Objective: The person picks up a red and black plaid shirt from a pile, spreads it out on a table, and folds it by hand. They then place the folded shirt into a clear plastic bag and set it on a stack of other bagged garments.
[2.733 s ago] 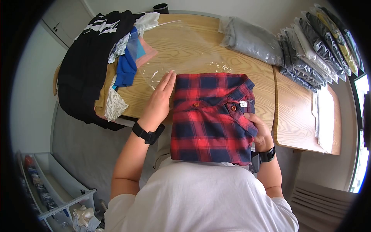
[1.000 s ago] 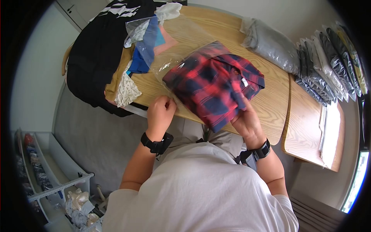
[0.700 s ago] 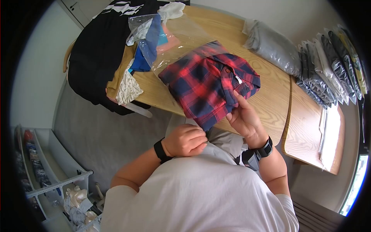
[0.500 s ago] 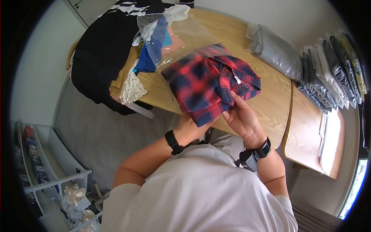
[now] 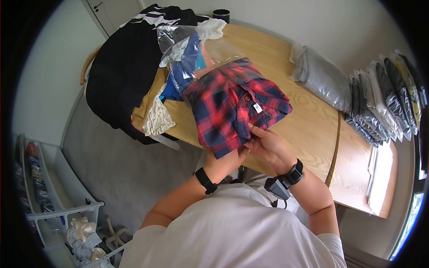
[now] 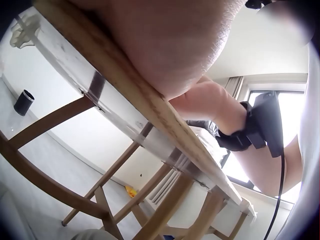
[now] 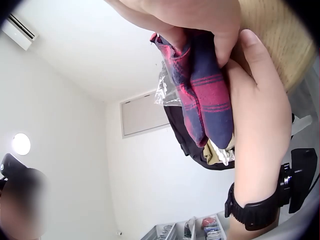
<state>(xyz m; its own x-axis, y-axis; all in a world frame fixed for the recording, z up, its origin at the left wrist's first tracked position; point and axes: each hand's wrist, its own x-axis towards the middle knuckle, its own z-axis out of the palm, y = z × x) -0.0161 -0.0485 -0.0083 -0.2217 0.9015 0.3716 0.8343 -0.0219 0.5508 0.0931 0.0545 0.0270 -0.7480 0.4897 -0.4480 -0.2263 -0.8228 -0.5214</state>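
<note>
A folded red and navy plaid shirt lies angled over the table's front edge, collar toward the right. Its far part is inside a clear plastic bag. My right hand pinches the near edge of the shirt, thumb on top. In the right wrist view the right hand's fingers dig into the shirt's folded layers. My left hand reaches under the near corner, its palm along the underside; its fingers are hidden there, and its thumb stands straight, off the cloth.
A heap of loose clothes, with a black garment on top, covers the table's left end. A bagged grey garment lies at the back right, beside a row of bagged clothes. White sheets lie at far right.
The shirt has gone from close against my body to the table, its far part now inside the bag. My left hand has swung from the shirt's left side to beneath its near corner.
</note>
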